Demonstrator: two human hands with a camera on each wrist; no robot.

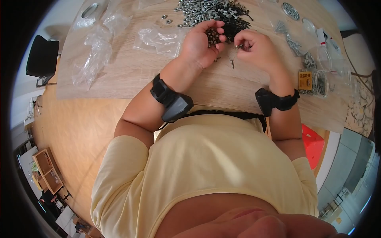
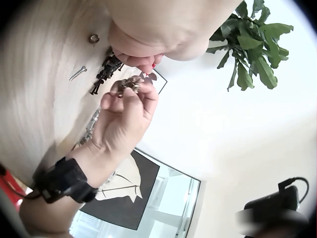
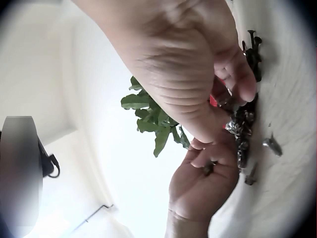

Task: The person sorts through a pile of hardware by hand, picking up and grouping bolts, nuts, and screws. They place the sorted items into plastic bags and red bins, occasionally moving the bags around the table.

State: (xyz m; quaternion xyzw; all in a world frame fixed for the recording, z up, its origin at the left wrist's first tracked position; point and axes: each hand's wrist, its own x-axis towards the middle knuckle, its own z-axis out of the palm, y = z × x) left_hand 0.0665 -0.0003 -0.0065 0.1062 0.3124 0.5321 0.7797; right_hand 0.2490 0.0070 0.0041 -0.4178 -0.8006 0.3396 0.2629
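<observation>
The left hand [image 1: 194, 47] is palm up near the table's far side, its fingers curled around a cluster of brownish metal pieces [image 1: 213, 37]. Beside it, the right hand [image 1: 257, 49] pinches a few small metal pieces [image 1: 239, 46] between thumb and fingers. Those pieces [image 2: 130, 87] also show at the right fingertips in the left wrist view. In the right wrist view, the left hand [image 3: 200, 186] has small pieces [image 3: 209, 168] in its palm, below the right hand [image 3: 183, 74]. A loose screw [image 1: 232, 63] lies on the table between the wrists.
Silver nuts [image 1: 194, 14] and black screws [image 1: 237, 25] are heaped beyond the hands. Clear plastic bags [image 1: 158, 39] lie at left. On the right are silver screws [image 1: 294, 47], a round container of hardware [image 1: 291, 11] and a yellow-labelled box [image 1: 305, 80].
</observation>
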